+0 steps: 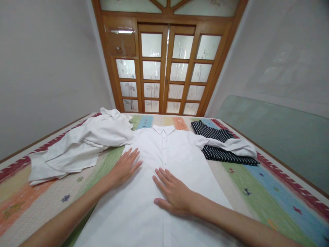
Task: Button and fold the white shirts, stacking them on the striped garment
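Observation:
A white button-up shirt (185,154) lies spread face up, its collar at the far end and its front buttoned. My left hand (125,166) rests flat on the shirt's left side, fingers stretched out toward the collar. Flat near the button line lies my right hand (173,193), its fingers extended and thumb apart. Neither hand grips anything. The shirt's right sleeve (231,145) stretches out over a black-and-white striped garment (226,158). On the left, the other sleeve cannot be told apart from a heap of white cloth (87,140).
Beneath everything is a multicoloured striped cover (246,185) with small figures and dark red borders. A pale green panel (272,137) stands along the right side. Beyond the far edge are wooden doors with glass panes (164,68). White walls rise on both sides.

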Action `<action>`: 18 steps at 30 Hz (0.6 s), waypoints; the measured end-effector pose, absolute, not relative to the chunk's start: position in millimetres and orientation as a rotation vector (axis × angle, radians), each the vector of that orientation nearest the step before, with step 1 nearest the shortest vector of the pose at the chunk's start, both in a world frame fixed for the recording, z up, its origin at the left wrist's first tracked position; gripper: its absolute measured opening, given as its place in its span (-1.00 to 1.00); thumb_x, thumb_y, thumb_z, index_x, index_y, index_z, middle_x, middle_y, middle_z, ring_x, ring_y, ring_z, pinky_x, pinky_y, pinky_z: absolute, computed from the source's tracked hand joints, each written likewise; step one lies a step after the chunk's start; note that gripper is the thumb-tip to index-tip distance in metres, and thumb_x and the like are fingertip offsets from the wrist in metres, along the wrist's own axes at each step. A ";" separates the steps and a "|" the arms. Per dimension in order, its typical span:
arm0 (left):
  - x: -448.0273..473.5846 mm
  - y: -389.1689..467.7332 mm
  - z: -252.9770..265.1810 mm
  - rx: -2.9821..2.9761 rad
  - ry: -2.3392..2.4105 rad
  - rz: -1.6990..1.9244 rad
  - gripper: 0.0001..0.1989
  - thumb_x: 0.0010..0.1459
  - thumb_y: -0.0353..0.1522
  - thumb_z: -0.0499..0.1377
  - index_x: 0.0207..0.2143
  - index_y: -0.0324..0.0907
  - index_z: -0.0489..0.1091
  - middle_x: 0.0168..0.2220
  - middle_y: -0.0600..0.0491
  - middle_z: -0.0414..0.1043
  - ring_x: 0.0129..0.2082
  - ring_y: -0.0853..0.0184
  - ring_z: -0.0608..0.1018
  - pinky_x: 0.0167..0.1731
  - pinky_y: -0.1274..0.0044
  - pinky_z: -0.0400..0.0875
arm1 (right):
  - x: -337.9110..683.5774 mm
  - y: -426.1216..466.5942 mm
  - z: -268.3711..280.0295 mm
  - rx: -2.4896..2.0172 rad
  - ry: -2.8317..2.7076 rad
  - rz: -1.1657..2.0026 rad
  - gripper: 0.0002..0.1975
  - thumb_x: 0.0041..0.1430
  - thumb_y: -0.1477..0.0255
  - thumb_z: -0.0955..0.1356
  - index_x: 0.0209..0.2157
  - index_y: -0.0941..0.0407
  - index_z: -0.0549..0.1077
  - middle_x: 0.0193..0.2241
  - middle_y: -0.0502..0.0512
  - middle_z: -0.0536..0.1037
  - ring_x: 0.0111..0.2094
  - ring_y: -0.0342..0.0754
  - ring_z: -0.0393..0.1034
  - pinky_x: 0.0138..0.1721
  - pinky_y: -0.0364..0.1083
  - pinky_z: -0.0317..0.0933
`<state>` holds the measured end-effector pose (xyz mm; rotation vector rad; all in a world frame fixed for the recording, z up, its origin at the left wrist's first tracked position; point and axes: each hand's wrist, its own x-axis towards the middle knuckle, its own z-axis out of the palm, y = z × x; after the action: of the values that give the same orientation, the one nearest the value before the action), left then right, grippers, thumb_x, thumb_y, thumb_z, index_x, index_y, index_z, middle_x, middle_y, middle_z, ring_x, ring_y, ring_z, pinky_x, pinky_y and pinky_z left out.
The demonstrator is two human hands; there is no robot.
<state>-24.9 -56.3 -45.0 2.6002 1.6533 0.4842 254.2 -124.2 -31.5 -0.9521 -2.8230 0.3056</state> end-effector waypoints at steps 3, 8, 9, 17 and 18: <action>-41.9 -35.8 -50.2 2.462 1.776 0.566 -0.39 0.31 -0.04 -0.14 0.24 -0.22 0.20 0.29 -0.18 0.17 0.31 0.05 0.19 0.24 0.15 0.13 | 250.5 -133.5 -31.5 -0.890 -2.852 0.359 -0.16 0.28 0.04 0.22 0.36 0.30 -0.06 0.36 0.41 -0.23 0.38 0.20 -0.39 0.35 0.17 -0.24; -52.6 -11.4 -55.2 2.399 1.836 0.640 -0.33 0.31 -0.01 -0.22 0.21 -0.28 0.22 0.30 -0.21 0.13 0.33 0.02 0.11 0.26 0.13 0.06 | 248.5 -146.7 -29.8 -0.703 -2.894 0.347 -0.07 0.22 -0.02 0.24 0.37 0.29 -0.12 0.36 0.42 -0.23 0.37 0.24 -0.41 0.35 0.21 -0.28; -51.5 -8.7 -55.7 2.408 1.818 0.638 -0.33 0.31 -0.01 -0.22 0.21 -0.28 0.23 0.30 -0.20 0.13 0.33 0.03 0.11 0.27 0.13 0.05 | 247.6 -148.7 -31.3 -0.670 -2.893 0.307 -0.07 0.21 -0.01 0.26 0.37 0.28 -0.12 0.36 0.42 -0.22 0.37 0.26 -0.40 0.34 0.23 -0.28; -35.5 -0.2 -56.8 2.469 1.721 0.599 -0.43 0.31 -0.08 -0.15 0.18 -0.23 0.27 0.29 -0.19 0.15 0.32 0.01 0.14 0.23 0.08 0.11 | 230.2 -160.2 -64.8 -0.431 -2.817 -0.022 -0.47 0.34 0.33 0.25 0.30 0.07 0.11 0.32 0.27 0.08 0.34 0.20 -0.08 0.26 0.21 0.04; -34.8 0.5 -56.5 2.470 1.718 0.595 -0.42 0.31 -0.08 -0.16 0.18 -0.23 0.27 0.29 -0.19 0.15 0.32 0.00 0.14 0.23 0.08 0.10 | 228.1 -161.1 -67.7 -0.387 -2.810 -0.030 -0.50 0.35 0.30 0.25 0.27 0.03 0.14 0.32 0.22 0.09 0.33 0.18 -0.06 0.25 0.19 0.07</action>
<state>-34.8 0.5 -56.5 2.4695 1.7178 0.5952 228.1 -161.1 -67.7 -0.3867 -2.8101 -0.0301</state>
